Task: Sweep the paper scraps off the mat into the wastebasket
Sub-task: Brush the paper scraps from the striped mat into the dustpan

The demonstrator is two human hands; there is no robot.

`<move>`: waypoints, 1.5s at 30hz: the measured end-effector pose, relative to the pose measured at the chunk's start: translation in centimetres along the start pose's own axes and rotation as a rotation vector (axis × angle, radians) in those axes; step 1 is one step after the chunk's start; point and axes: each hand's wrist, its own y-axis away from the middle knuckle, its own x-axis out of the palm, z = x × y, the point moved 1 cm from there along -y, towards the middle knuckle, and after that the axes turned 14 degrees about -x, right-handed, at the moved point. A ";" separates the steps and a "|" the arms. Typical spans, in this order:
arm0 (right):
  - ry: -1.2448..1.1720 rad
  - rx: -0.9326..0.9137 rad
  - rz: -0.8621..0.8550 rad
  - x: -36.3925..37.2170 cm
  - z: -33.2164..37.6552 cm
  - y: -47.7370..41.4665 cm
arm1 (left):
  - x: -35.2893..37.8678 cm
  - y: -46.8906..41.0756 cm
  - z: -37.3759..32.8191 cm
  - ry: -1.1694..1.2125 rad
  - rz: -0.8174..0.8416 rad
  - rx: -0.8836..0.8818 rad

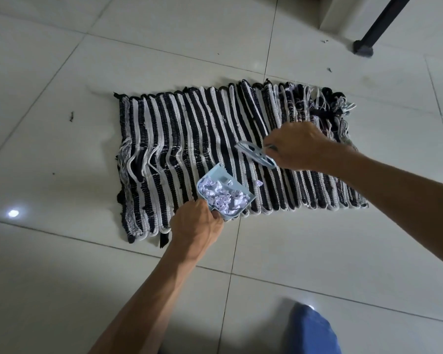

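A black-and-white striped woven mat (189, 129) lies flat on the tiled floor. My left hand (196, 226) grips the handle of a small light-blue dustpan (215, 175) at the mat's near edge. The pan holds several crumpled white paper scraps (223, 198). One loose scrap (259, 183) lies on the mat just right of the pan. My right hand (296, 146) holds a small light-blue hand brush (253, 152) above the mat's middle right, apart from the pan. No wastebasket is in view.
Pale floor tiles (62, 60) surround the mat. A black furniture leg (374, 29) stands at the far right. Small dark bits (71, 116) lie on the floor to the left of the mat. My blue-clad knee (312, 330) shows at the bottom.
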 end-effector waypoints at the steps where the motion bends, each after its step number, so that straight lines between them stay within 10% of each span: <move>1: -0.009 0.003 0.000 0.7 0.0 0.3 | 0.1 0.3 0.0 -0.002 0.004 -0.013; 23: -0.316 -0.071 -0.086 3.2 2.1 2.5 | 0.9 1.3 -1.0 0.146 0.007 0.135; 45: -0.413 0.132 -0.009 -14.0 -0.2 -8.9 | -14.4 -7.5 -4.4 0.211 -0.034 0.035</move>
